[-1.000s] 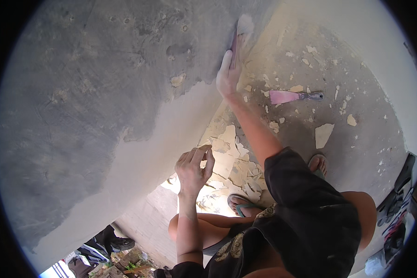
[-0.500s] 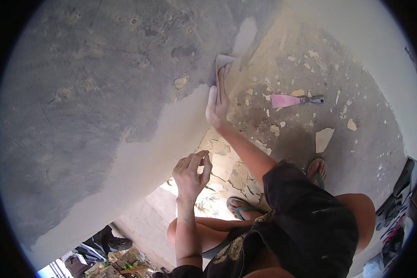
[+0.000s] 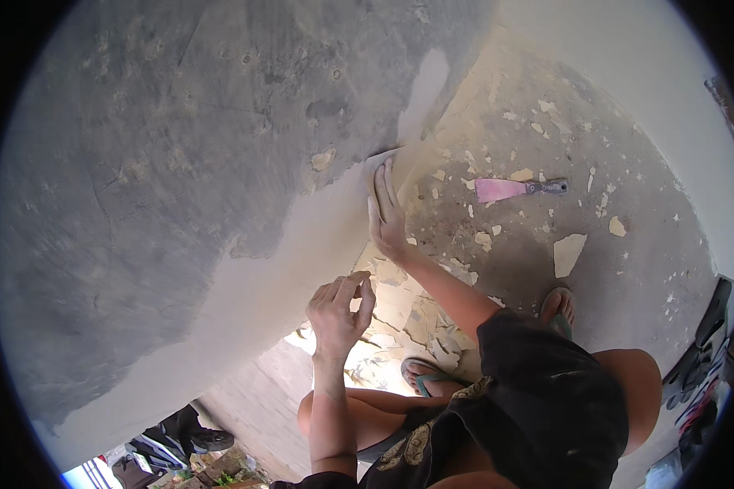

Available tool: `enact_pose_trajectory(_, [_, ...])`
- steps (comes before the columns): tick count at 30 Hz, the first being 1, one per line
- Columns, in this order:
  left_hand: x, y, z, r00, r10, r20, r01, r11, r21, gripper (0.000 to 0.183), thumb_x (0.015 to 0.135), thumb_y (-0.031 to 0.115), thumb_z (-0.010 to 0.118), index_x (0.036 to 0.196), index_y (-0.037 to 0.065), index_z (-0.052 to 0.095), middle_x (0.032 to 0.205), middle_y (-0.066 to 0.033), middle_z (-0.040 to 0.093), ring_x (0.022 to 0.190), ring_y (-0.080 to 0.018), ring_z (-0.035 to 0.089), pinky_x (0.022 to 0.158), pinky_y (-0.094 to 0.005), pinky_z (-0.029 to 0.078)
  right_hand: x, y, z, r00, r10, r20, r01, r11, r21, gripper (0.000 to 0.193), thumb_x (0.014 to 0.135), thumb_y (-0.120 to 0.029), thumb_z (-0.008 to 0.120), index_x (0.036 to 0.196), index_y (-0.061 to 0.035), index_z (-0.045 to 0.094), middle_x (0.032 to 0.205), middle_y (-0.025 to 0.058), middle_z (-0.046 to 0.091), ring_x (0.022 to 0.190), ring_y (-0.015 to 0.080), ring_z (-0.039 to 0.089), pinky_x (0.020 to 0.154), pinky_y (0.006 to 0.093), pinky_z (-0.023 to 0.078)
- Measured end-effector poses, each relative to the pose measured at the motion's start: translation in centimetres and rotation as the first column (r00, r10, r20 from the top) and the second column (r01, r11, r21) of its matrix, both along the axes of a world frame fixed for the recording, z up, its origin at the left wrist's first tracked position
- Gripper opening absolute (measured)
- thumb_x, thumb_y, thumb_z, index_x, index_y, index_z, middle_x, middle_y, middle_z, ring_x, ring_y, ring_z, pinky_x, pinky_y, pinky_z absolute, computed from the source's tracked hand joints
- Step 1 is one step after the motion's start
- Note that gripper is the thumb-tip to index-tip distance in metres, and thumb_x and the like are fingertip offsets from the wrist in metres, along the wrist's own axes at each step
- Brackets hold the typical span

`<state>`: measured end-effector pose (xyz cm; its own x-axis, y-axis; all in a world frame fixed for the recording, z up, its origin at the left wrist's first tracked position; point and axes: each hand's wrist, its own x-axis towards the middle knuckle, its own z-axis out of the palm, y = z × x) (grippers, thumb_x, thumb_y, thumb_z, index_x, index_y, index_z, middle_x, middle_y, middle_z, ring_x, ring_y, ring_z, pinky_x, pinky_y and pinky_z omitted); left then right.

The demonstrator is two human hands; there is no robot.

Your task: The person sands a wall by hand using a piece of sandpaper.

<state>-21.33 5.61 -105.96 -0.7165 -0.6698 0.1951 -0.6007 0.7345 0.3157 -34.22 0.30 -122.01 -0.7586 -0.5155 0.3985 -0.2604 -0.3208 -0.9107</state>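
My right hand (image 3: 390,216) lies with its fingers stretched along the lower part of the wall (image 3: 179,163), pressing a thin pale sheet that looks like sandpaper (image 3: 382,155). Most of the sheet is hidden beneath the fingers; its upper edge lifts off the surface. The wall is dark grey above, with a smooth whitish band along its bottom. My left hand (image 3: 338,318) hovers in front of that band, fingers curled and thumb tip close to the forefinger. I see nothing between them. A scraper (image 3: 506,188) with a pink-coloured blade and dark handle lies on the floor, right of my right hand.
Flakes of peeled paint (image 3: 568,254) are scattered over the grey floor, with a denser heap (image 3: 420,318) by my sandalled foot (image 3: 428,376). A pale wall (image 3: 669,98) curves along the right. Dark bags (image 3: 183,432) and debris are at lower left; assorted belongings (image 3: 701,367) lie at far right.
My right hand has slid down along the wall toward me with the sheet, which now shows only as a thin edge. My left hand has barely moved.
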Motion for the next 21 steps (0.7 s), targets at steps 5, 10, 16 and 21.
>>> enact_pose_trajectory(5, [1.1,0.8,-0.9,1.000,-0.007,0.003,0.007,0.999,0.044,0.010,0.081,0.004,0.068,0.090,0.008,0.069,0.066,-0.0017,0.064,0.058,-0.0165,0.063,0.058,-0.0298,0.048,-6.9,-3.9,2.9,0.993,-0.120,0.018,0.120,0.993,-0.022,0.047,0.104,-0.013,0.035,0.144,0.0100,0.032,0.154,0.0243,0.027,0.144,0.0331,0.028,0.116,0.0366,0.025])
enact_pose_trajectory(10, [0.9,0.1,-0.8,1.000,0.019,0.011,-0.020,1.000,0.022,0.009,0.081,0.006,0.069,0.090,0.009,0.069,0.067,-0.0010,0.065,0.058,-0.0166,0.063,0.059,-0.0299,0.048,-5.3,-2.8,4.5,0.994,-0.092,0.058,0.093,0.995,-0.030,0.047,0.103,-0.012,0.035,0.145,0.0099,0.031,0.155,0.0246,0.026,0.146,0.0316,0.023,0.118,0.0370,0.019])
enact_pose_trajectory(16, [-0.1,0.6,-0.9,1.000,-0.021,0.014,0.020,0.997,0.072,0.010,0.081,0.004,0.068,0.090,0.009,0.069,0.066,-0.0012,0.065,0.059,-0.0172,0.063,0.060,-0.0308,0.048,-0.7,-0.4,0.7,1.000,-0.017,-0.014,0.016,0.998,-0.062,0.046,0.101,-0.010,0.040,0.144,0.0071,0.035,0.154,0.0246,0.028,0.145,0.0362,0.023,0.117,0.0406,0.023])
enact_pose_trajectory(21, [0.2,0.4,-1.6,1.000,-0.013,0.012,0.012,0.998,0.064,0.009,0.082,0.004,0.068,0.090,0.009,0.069,0.065,-0.0012,0.064,0.058,-0.0174,0.062,0.059,-0.0314,0.048,-13.0,-5.1,5.8,0.989,-0.128,0.074,0.136,0.984,-0.113,0.047,0.102,-0.013,0.038,0.145,0.0062,0.035,0.155,0.0234,0.028,0.145,0.0348,0.023,0.117,0.0391,0.023])
